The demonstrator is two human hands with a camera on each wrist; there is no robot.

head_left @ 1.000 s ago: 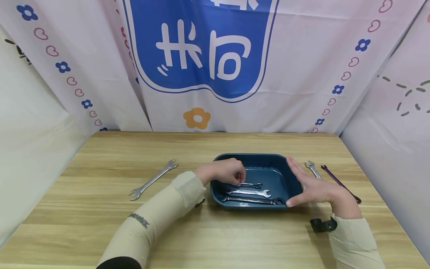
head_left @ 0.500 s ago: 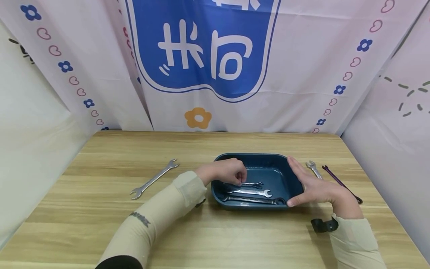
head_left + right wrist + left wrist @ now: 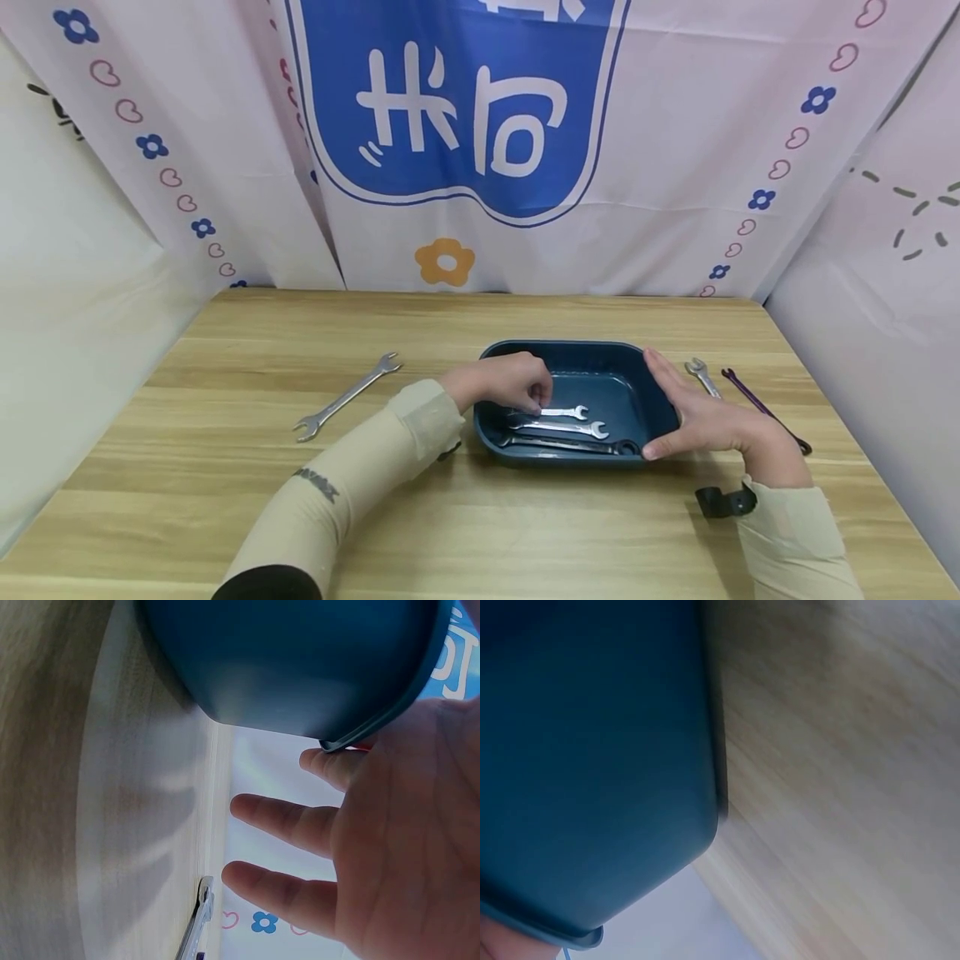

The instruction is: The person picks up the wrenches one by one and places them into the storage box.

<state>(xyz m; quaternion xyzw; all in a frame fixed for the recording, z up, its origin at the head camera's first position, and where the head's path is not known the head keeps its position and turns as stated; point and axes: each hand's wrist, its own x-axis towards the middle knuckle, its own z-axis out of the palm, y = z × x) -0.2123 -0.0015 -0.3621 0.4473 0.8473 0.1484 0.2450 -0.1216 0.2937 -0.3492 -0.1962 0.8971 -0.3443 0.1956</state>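
A dark blue bin point(image 3: 592, 348) stands on the table. My left hand point(image 3: 513, 383) reaches over its left side, finger and thumb pinching a small open-end wrench point(image 3: 566, 412) low inside. Nearer the front wall lie a larger silver open-end wrench point(image 3: 558, 428) and a dark combination wrench point(image 3: 562, 445) with a ring end. My right hand point(image 3: 701, 421) is spread against the bin's right end, thumb and index finger at the rim. In the right wrist view, the other fingers point(image 3: 285, 821) stretch out straight, apart from the bin. The left wrist view mostly shows the bin's outer wall point(image 3: 592, 765).
Left of the bin, a long double open-end wrench point(image 3: 348, 397) lies slantwise on the wooden table point(image 3: 487, 533). Beyond the right hand are a silver wrench point(image 3: 701, 375), partly hidden, and a purple wrench point(image 3: 765, 410). A printed cloth point(image 3: 675, 167) hangs behind the table.
The small wrench in the left hand has turned slightly, and its face now looks brighter. Both hands and the bin keep their places; the head view has shifted a little.
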